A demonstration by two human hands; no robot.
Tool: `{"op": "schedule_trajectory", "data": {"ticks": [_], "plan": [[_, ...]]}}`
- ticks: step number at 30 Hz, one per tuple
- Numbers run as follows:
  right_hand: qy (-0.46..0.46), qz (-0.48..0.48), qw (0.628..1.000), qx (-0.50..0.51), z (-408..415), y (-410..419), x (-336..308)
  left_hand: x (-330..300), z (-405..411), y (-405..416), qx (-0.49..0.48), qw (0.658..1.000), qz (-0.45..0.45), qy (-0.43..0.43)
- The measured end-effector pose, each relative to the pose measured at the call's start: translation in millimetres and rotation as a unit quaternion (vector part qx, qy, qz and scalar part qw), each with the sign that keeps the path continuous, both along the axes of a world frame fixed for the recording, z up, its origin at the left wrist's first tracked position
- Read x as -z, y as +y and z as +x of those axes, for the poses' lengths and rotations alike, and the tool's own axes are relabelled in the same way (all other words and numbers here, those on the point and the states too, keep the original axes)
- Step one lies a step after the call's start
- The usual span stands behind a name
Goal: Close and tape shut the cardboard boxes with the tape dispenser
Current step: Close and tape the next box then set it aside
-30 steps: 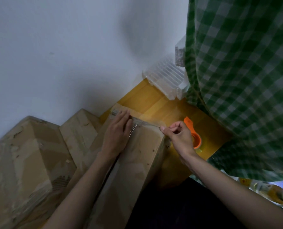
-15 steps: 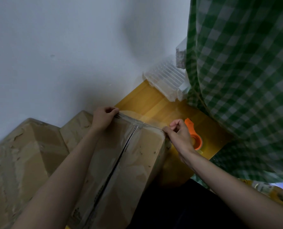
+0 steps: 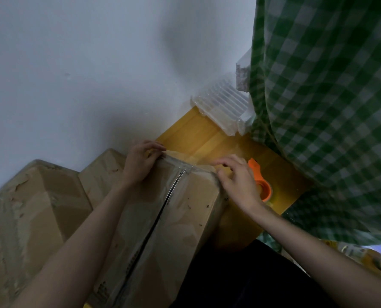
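Note:
A closed cardboard box (image 3: pixel 185 218) lies lengthwise in front of me, clear tape running along its centre seam and across its far edge. My left hand (image 3: pixel 140 161) curls over the box's far left corner, fingers pressing the tape end down. My right hand (image 3: pixel 236 178) rests on the far right corner with fingers spread, flat on the tape there. The orange tape dispenser (image 3: pixel 261 183) sits on the wooden floor just right of the box, partly hidden behind my right hand.
Two more worn cardboard boxes (image 3: pixel 29 218) stand against the white wall (image 3: pixel 96 63) to the left. A clear ribbed plastic container (image 3: pixel 223 105) lies at the wall's foot. A green checked cloth (image 3: pixel 329 107) hangs at right. Yellow wooden floor (image 3: pixel 207 138) shows beyond the box.
My left hand slid from the seam's middle to the far left corner. My right hand let go of its pinch on the tape end and now lies spread on the right corner.

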State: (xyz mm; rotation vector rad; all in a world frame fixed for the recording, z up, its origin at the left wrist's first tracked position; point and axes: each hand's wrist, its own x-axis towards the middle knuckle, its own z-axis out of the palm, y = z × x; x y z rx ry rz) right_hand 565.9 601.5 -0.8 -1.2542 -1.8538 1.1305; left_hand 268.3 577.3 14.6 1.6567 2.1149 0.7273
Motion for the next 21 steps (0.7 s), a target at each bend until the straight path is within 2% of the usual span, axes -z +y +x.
{"op": "schedule_trajectory", "data": {"ticks": [1,3,5,8,13,17,21], "plan": [[-0.019,0.036,0.998,-0.038,-3,0,0,0,4,-3,0.042,0.998,0.001,0.049],[-0.062,0.067,0.990,-0.105,-13,-1,-1,-2,20,-6,0.104,0.992,-0.007,0.078],[-0.091,0.073,0.984,-0.132,-25,-2,-4,-4,41,-7,0.158,0.985,-0.015,0.066],[-0.106,0.057,0.986,-0.115,-37,2,-9,-5,63,-5,0.196,0.980,-0.029,0.037],[-0.115,-0.015,0.988,-0.105,-32,14,-10,-8,53,5,0.179,0.981,-0.073,0.009],[-0.128,-0.005,0.988,-0.089,-11,12,-4,-18,22,11,0.138,0.984,-0.105,0.033],[-0.101,-0.009,0.994,-0.052,11,6,0,-20,-5,10,0.063,0.992,-0.101,0.035]]}}
